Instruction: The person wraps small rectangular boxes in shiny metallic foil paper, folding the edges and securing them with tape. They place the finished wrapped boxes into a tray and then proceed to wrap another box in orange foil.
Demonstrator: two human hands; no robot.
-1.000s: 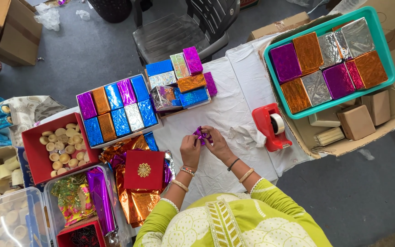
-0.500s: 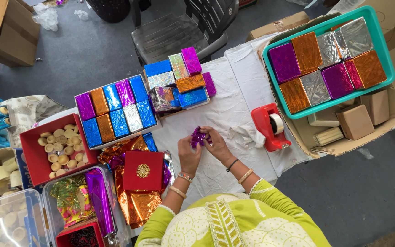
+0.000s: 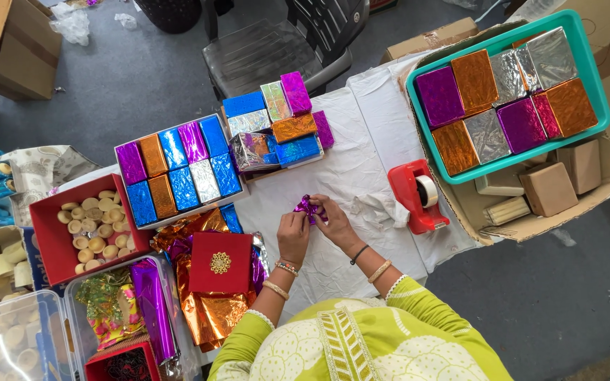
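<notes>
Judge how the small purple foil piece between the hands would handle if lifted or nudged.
The purple foil piece, pinched by the left hand and right hand, looks crumpled and thin, so probably floppy and very light. Its glossy surface suggests it may be slippery. It would likely slide on the white cloth, not roll.

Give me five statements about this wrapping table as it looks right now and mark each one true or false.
1. Both hands hold a small piece of purple foil over the white tablecloth. True: the left hand and right hand meet on it.
2. The tape dispenser is blue. False: the tape dispenser is red and sits to the right of the hands.
3. The teal tray holds boxes wrapped in purple, orange and silver foil. True.
4. The red box with a gold ornament lies in the teal tray. False: it rests on crumpled orange foil, left of the hands.
5. The open red box at the left holds small pale round cups. True.
</notes>
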